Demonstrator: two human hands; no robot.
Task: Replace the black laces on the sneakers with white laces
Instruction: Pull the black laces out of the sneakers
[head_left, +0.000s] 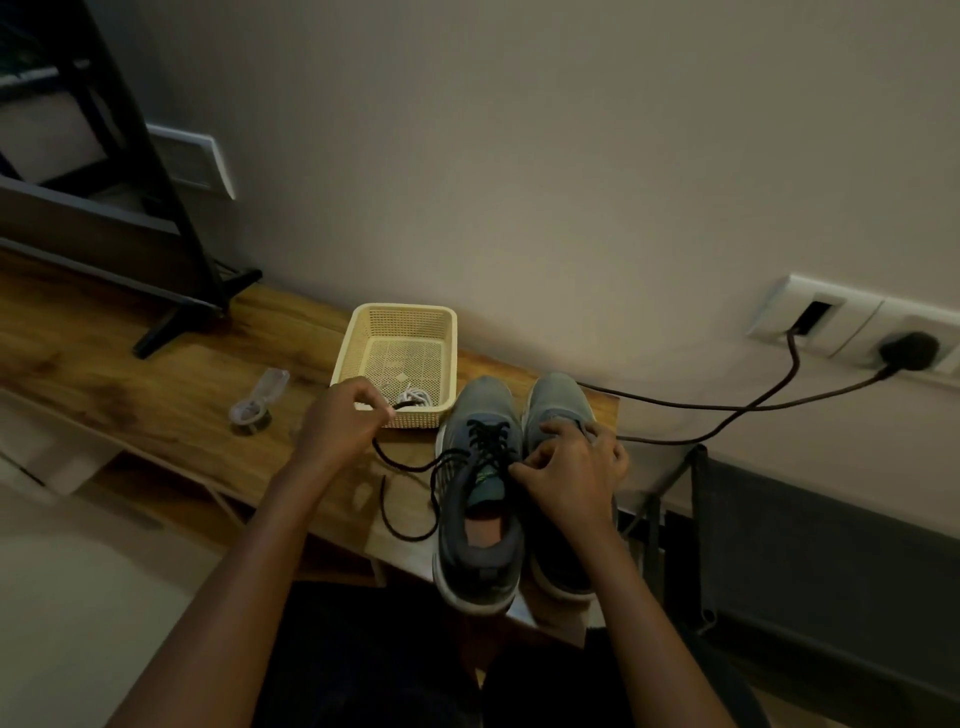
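Observation:
Two grey sneakers stand side by side on the wooden bench, toes toward the wall. The left sneaker (480, 499) still carries a black lace (410, 467) through its eyelets, with loose ends trailing left over the wood. My left hand (345, 415) pinches one end of that lace and holds it pulled out to the left. My right hand (571, 467) rests on the right sneaker (558, 400), fingers curled at the left sneaker's tongue. White laces (413, 397) lie in the near corner of a cream basket (400, 317).
The wooden bench (156, 395) runs left along the wall. A clear plastic wrapper (257, 402) lies left of the basket. A black stand foot (176, 322) rests at the back left. Dark cables (727, 410) run from wall sockets (852, 322) on the right.

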